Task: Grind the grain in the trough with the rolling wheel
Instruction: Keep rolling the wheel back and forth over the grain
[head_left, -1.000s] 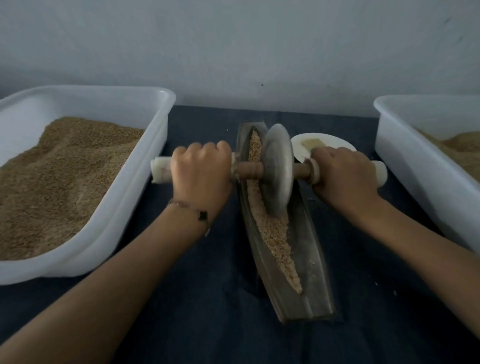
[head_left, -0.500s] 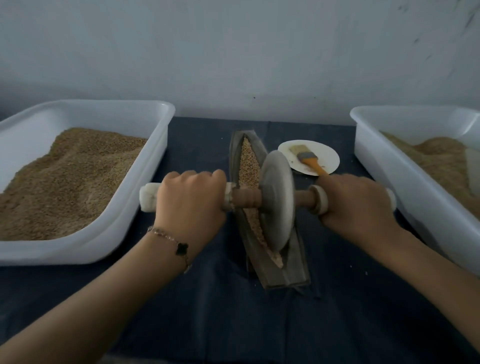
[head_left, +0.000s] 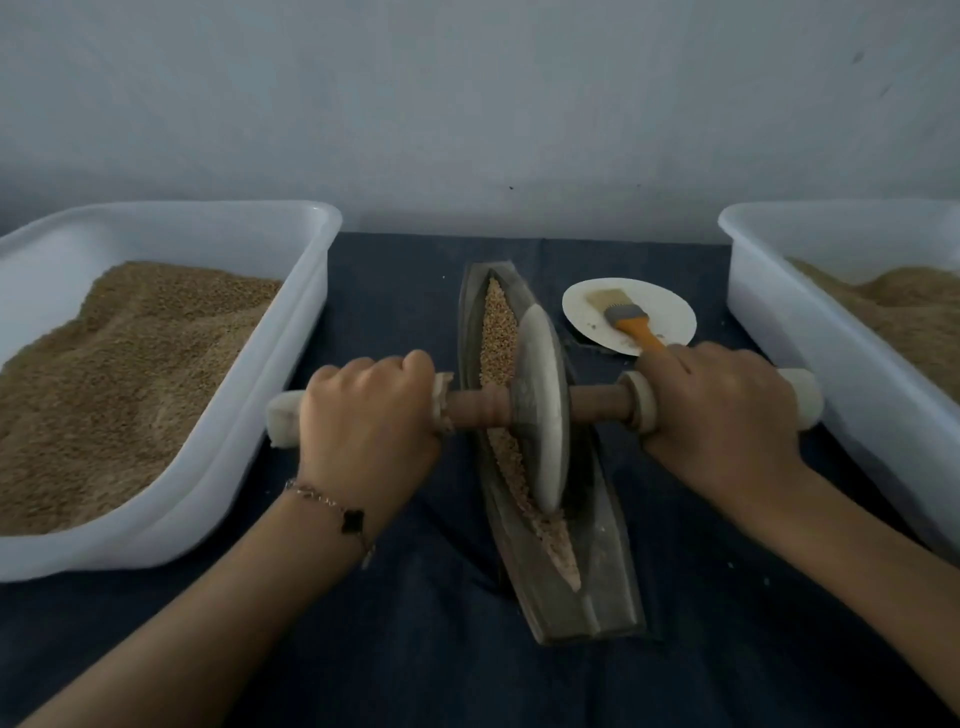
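Grain (head_left: 500, 332) lies along the trough (head_left: 602, 561) under the rolling wheel (head_left: 540, 410), whose axle the left hand (head_left: 369, 421) and right hand (head_left: 722, 415) clench; even downward pressure should keep it centred.

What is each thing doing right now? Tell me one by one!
Left hand: closed around the axle's left handle.
Right hand: closed around the right handle.
Rolling wheel: upright on its edge in the trough.
Trough: on the dark cloth, grain along its groove.
Left tub: partly full of grain.
Right tub: holds grain.
Brush: lying on the plate.
Plate: flat beside the trough.
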